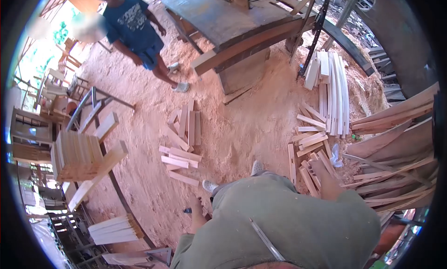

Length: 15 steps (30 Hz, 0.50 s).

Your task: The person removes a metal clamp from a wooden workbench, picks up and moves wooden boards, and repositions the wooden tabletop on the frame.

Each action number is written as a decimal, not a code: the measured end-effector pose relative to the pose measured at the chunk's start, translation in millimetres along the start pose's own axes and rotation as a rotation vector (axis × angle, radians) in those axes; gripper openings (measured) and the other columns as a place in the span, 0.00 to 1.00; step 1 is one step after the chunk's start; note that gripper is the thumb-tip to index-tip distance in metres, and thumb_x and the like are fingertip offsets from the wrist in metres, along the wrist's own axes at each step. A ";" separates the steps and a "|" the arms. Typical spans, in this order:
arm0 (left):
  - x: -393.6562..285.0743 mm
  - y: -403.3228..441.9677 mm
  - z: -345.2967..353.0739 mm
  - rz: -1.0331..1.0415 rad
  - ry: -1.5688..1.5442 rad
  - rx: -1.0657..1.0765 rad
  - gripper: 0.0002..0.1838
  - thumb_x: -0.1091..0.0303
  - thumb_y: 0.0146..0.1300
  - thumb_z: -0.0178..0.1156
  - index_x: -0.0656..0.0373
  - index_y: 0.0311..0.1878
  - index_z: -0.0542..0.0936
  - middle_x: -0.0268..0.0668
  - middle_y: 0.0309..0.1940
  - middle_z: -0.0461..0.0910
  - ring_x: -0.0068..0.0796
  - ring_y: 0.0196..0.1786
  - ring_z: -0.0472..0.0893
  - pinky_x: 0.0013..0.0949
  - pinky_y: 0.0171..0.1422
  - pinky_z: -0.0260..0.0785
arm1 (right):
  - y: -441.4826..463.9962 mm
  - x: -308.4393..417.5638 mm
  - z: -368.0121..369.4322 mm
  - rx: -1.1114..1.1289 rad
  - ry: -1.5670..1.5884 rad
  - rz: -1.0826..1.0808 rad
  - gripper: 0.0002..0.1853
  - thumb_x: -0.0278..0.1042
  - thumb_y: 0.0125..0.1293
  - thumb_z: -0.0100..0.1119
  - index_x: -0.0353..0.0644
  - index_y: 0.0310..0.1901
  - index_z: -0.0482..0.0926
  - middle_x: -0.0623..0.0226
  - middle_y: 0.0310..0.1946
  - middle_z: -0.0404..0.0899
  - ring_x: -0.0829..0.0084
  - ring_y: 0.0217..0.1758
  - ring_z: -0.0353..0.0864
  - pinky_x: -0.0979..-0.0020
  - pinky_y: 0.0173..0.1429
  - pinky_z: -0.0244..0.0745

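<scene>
My left hand (197,208) hangs low beside my body, its fingers curled. A small dark thing (187,210) pokes out at its side, too small to name. On the right, my right hand (329,181) reaches over a loose pile of short wooden pieces (308,179), fingers stretched toward them; whether it touches any is hard to see. More short light sticks (311,139) lie just beyond that hand. A second loose pile of wooden pieces (180,158) is on the sawdust floor ahead of my feet.
A saw table (233,20) stands ahead, with a person (135,31) at its left. Long curved slats (337,94) are stacked at the right, near rough boards (396,143). Stacked boards (77,155) rest on a bench at left. Sawdust (139,143) covers the floor.
</scene>
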<state>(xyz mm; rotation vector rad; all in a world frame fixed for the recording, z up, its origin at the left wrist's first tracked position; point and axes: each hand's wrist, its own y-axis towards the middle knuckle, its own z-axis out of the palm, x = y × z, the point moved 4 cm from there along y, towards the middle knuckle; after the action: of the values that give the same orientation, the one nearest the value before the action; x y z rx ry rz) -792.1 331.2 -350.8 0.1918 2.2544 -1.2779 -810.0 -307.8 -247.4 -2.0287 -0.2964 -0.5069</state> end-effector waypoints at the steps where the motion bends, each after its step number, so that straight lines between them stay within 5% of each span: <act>1: 16.2 20.4 -2.2 -0.049 0.004 0.114 0.36 0.38 0.62 0.39 0.64 0.55 0.69 0.45 0.43 0.76 0.37 0.41 0.73 0.41 0.42 0.65 | 16.1 -14.1 -5.3 -0.046 0.001 0.009 0.11 0.41 0.60 0.54 0.42 0.32 0.77 0.71 0.19 0.72 0.77 0.17 0.69 0.72 0.19 0.64; 2: 23.4 44.0 2.6 -0.098 0.014 0.228 0.37 0.36 0.62 0.37 0.62 0.57 0.67 0.44 0.45 0.75 0.37 0.42 0.71 0.39 0.41 0.65 | 31.1 -29.0 -6.5 -0.092 0.004 0.021 0.12 0.41 0.58 0.56 0.41 0.29 0.77 0.71 0.19 0.73 0.76 0.18 0.71 0.70 0.20 0.66; 4: -27.5 -37.0 18.8 -0.109 0.069 0.229 0.38 0.33 0.61 0.35 0.61 0.57 0.67 0.43 0.44 0.75 0.37 0.44 0.72 0.40 0.41 0.64 | 67.3 -52.3 -2.5 -0.170 0.069 -0.081 0.12 0.42 0.59 0.56 0.41 0.32 0.78 0.70 0.19 0.72 0.76 0.17 0.69 0.71 0.19 0.64; 7: -1.1 46.0 29.3 -0.207 0.286 0.310 0.39 0.31 0.61 0.34 0.59 0.55 0.68 0.42 0.42 0.76 0.37 0.41 0.73 0.40 0.41 0.64 | 89.6 -78.2 5.2 -0.306 0.239 -0.250 0.13 0.42 0.59 0.56 0.41 0.35 0.78 0.69 0.19 0.71 0.76 0.16 0.68 0.72 0.17 0.62; 9: -56.0 56.5 58.3 -0.166 0.287 0.343 0.39 0.30 0.60 0.35 0.59 0.54 0.69 0.40 0.38 0.77 0.34 0.36 0.75 0.38 0.37 0.65 | 79.5 -87.0 15.3 -0.370 0.368 -0.311 0.13 0.42 0.58 0.57 0.40 0.34 0.78 0.69 0.19 0.71 0.76 0.17 0.69 0.72 0.16 0.62; 13: -209.3 -36.1 142.6 0.206 0.242 0.268 0.34 0.35 0.63 0.38 0.60 0.52 0.70 0.38 0.33 0.78 0.28 0.30 0.75 0.30 0.25 0.63 | 51.2 -82.0 14.7 -0.168 0.221 0.244 0.11 0.38 0.57 0.59 0.39 0.36 0.77 0.66 0.25 0.74 0.71 0.23 0.73 0.66 0.25 0.67; 15: -246.3 -20.4 170.0 0.316 0.169 0.278 0.33 0.37 0.64 0.39 0.60 0.53 0.70 0.39 0.36 0.80 0.27 0.33 0.76 0.32 0.32 0.65 | 52.5 -79.5 13.7 -0.073 0.182 0.435 0.10 0.35 0.54 0.60 0.38 0.35 0.77 0.64 0.28 0.77 0.68 0.26 0.75 0.63 0.30 0.70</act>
<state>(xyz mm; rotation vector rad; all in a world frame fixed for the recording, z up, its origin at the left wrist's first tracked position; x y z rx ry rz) -526.7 212.4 -277.6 0.7513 2.0647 -1.4356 -855.5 -321.2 -331.2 -2.0222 0.2739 -0.4269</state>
